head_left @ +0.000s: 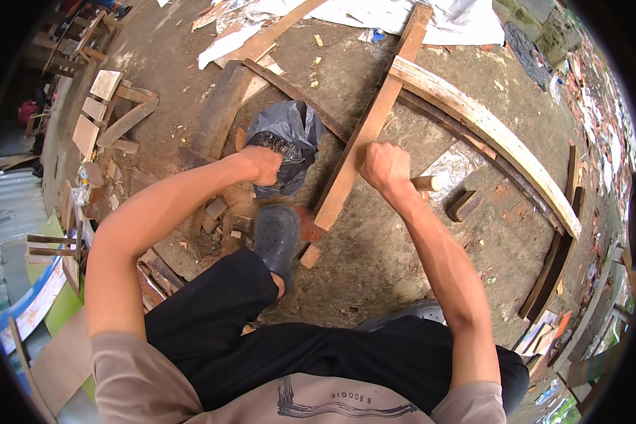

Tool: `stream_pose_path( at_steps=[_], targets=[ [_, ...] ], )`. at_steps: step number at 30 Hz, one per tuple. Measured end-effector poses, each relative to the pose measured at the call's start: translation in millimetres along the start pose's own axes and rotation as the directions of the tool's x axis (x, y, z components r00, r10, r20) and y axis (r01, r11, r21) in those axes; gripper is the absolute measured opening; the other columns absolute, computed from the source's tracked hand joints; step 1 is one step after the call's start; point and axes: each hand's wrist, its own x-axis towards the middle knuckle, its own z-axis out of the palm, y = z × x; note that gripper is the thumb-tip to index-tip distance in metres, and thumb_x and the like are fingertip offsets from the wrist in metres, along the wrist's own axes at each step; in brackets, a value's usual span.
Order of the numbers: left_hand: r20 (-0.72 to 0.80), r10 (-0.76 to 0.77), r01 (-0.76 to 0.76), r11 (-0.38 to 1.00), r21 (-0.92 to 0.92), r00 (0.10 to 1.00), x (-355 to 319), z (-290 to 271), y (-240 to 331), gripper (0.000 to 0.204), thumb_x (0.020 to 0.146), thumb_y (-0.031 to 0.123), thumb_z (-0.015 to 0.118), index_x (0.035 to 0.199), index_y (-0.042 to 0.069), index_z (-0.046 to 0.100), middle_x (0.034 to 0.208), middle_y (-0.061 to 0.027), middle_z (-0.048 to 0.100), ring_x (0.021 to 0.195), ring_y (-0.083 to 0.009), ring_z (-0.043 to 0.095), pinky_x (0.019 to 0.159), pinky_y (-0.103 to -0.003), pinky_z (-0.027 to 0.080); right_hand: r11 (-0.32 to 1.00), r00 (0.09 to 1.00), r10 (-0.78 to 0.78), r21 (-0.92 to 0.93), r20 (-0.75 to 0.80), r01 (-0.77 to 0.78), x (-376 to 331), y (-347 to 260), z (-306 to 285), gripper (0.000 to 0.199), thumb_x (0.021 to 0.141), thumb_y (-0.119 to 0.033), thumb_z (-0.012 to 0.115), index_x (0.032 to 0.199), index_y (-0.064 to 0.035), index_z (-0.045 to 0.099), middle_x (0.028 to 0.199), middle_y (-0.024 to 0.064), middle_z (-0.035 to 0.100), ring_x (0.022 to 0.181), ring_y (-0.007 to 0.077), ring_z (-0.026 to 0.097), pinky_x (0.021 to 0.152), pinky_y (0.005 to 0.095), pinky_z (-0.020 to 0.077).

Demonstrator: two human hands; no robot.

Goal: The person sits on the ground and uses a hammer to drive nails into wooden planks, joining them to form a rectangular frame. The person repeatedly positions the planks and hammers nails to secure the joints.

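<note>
My left hand [263,165] is closed at the mouth of a black plastic bag [306,121]. Thin metal nails [284,150] lie inside the bag, beside my fingers. Whatever those fingers pinch is hidden. Beside a long brown plank [366,131], my right hand [386,167] makes a fist. A round, pale wooden handle [427,184] sticks out to the right of that wrist, apparently gripped in the fist; its other end is hidden. The plank slants away from me and crosses beneath the end of a long whitish beam [487,131].
A short wood block [463,205] lies right of the handle. Offcuts [219,212] are scattered near my left shoe [276,240]. Dark boards [222,106] lie beyond the bag, and a white sheet [452,21] spreads at the far side. Small wooden frames [124,106] stand far left.
</note>
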Motion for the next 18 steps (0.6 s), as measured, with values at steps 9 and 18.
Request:
stream_pose_path(
  at_steps=[9, 18],
  targets=[
    [-0.313, 0.175, -0.164, 0.985, 0.061, 0.934, -22.1, 26.6, -20.3, 0.026, 0.09, 0.018, 0.056, 0.108, -0.001, 0.06, 0.096, -0.0206, 0.069, 0.095, -0.0397, 0.067, 0.082, -0.05, 0.053, 0.875, 0.889, -0.445, 0.264, 0.111, 0.405, 12.9, -88.8, -21.8, 0.026, 0.084, -0.014, 0.058, 0.101, -0.0019, 0.073, 0.099, 0.0216, 0.073, 0.097, 0.0355, 0.071, 0.084, 0.0429, 0.0566],
    [-0.479, 0.082, -0.157, 0.981, -0.118, 0.874, -3.7, 46.6, -54.2, 0.015, 0.085, 0.014, 0.06, 0.097, 0.005, 0.062, 0.1, -0.0131, 0.064, 0.099, -0.0337, 0.064, 0.085, -0.044, 0.053, 0.693, 0.946, -0.3, 0.654, -0.121, 0.303, 150.8, -96.2, 33.1, 0.038, 0.081, -0.011, 0.052, 0.114, -0.0031, 0.069, 0.116, 0.0227, 0.069, 0.113, 0.0375, 0.064, 0.099, 0.0412, 0.0496]
  ],
)
